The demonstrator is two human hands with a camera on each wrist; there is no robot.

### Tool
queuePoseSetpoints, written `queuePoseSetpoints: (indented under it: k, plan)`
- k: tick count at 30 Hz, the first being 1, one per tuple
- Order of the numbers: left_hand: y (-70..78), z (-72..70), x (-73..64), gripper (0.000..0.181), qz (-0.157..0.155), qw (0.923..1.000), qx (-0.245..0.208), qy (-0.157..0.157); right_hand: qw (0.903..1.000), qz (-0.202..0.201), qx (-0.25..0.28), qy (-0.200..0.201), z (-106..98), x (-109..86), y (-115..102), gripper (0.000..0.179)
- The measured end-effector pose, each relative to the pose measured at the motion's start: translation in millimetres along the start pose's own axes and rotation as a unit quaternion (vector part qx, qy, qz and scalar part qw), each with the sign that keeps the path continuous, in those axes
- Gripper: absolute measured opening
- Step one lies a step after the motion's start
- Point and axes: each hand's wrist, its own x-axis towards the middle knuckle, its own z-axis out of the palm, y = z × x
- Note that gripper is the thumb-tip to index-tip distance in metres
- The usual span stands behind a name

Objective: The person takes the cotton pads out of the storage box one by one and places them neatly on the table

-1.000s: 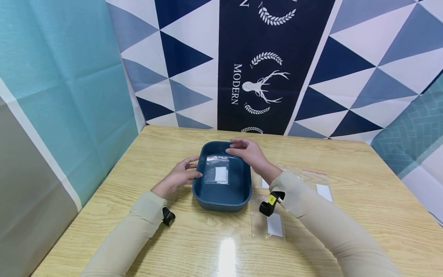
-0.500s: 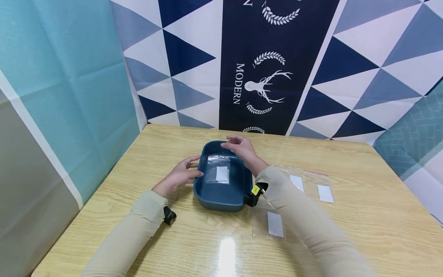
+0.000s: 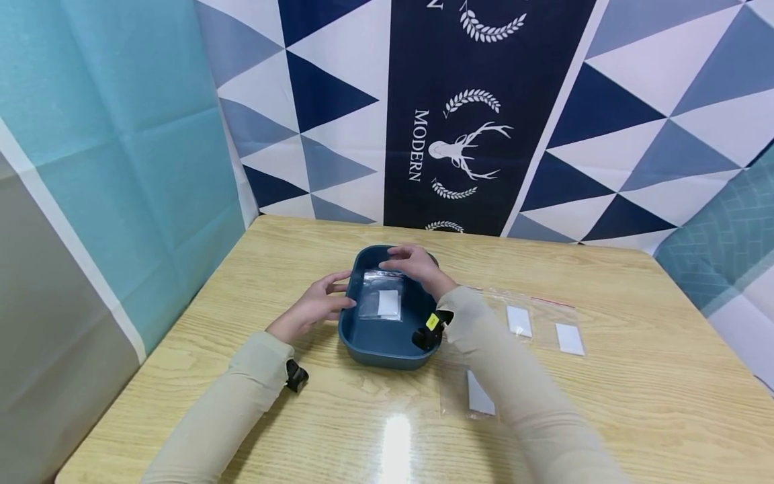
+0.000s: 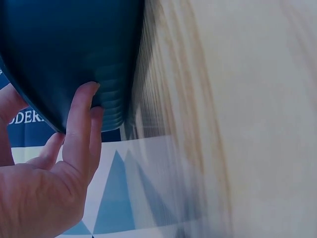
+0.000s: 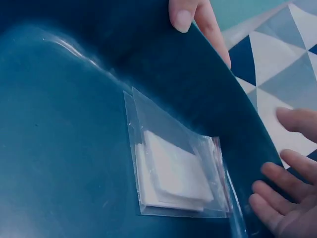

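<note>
A dark blue rounded-rectangle plastic tub [image 3: 387,340] stands on the wooden table. My left hand [image 3: 311,308] holds its left rim, the thumb [image 5: 183,17] inside the wall and the other fingers [image 4: 79,119] against the outside. Two overlapping clear zip bags [image 5: 176,173], each with a white piece in it, lie on the tub floor towards the far left. Over the tub's far right part hovers my right hand [image 3: 417,267], fingers loosely bent with nothing between them. In the right wrist view its fingertips show close to the bags' zip end.
On the table [image 3: 635,390] right of the tub lie several more zip bags with white pieces: one near bag [image 3: 480,396], partly under the right forearm, and others [image 3: 519,321] farther back, with red zip strips. A patterned cloth [image 3: 447,134] hangs behind the table.
My right hand has moved left from the tub's right side to over its inside, dipping a little lower. The left hand keeps its hold and the bags in the tub stay put.
</note>
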Motion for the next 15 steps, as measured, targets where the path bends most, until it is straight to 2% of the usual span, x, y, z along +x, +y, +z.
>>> queuePoseSetpoints:
  k: [5,15]
  plan:
    - [0.1,1.3,-0.3,0.065,-0.002,1.0,0.001,-0.006,0.9914,-0.019,-0.102,-0.079,0.9,3.2,9.5,0.06]
    - [0.1,0.5,-0.3,0.064,0.002,1.0,0.002,-0.009,0.9571,-0.024,-0.196,-0.212,1.7,1.9,7.2,0.075]
